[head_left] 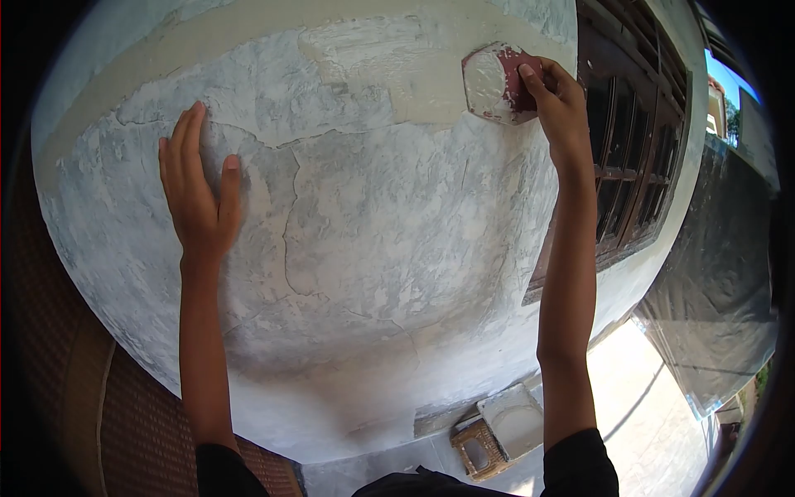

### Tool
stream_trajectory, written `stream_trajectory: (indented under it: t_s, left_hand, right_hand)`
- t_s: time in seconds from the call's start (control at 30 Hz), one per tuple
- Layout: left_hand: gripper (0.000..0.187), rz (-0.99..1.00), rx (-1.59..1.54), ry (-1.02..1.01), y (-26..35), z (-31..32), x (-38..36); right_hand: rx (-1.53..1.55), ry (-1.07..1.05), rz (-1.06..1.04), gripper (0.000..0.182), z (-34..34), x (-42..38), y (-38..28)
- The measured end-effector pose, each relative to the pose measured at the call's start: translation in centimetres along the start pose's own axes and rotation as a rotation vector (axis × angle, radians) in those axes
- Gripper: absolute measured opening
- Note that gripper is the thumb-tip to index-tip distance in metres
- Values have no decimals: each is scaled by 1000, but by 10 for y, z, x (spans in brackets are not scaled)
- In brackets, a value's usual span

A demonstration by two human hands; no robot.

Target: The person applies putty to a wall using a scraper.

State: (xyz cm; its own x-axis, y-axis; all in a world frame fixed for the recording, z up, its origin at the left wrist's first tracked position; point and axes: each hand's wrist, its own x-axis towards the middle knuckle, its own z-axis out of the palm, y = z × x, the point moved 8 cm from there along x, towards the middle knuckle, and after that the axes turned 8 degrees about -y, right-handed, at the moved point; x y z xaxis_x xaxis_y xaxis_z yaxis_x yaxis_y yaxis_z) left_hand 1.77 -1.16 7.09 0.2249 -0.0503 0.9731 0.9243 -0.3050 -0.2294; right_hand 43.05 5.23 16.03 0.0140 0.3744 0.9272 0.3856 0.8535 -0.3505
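My right hand (566,108) pinches a flat maroon putty scraper (502,83) between thumb and fingers, at the upper right of the wall by the window. Pale, wet-looking putty coats much of its face. The scraper overlaps the right end of a fresh cream putty patch (426,62). On the left, my left hand (201,195) lies open against the wall (389,207), fingers stretched upward and thumb apart. Between both hands the wall is mottled grey and white, with cracks running across and down it.
A dark wooden window (633,132) with panes stands right of my right hand. Below, a white tray-like container (512,422) and a woven basket (479,451) sit on the floor. Dark plastic sheeting (712,265) hangs at right; a brown woven panel (149,431) stands at lower left.
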Motion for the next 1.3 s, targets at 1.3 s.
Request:
stream_trajectory:
  t_s: [1.3]
  left_hand:
    - [54,0,-24,-5,4,2,3]
  right_hand:
    - [-187,67,-104,32,-11,16,-5]
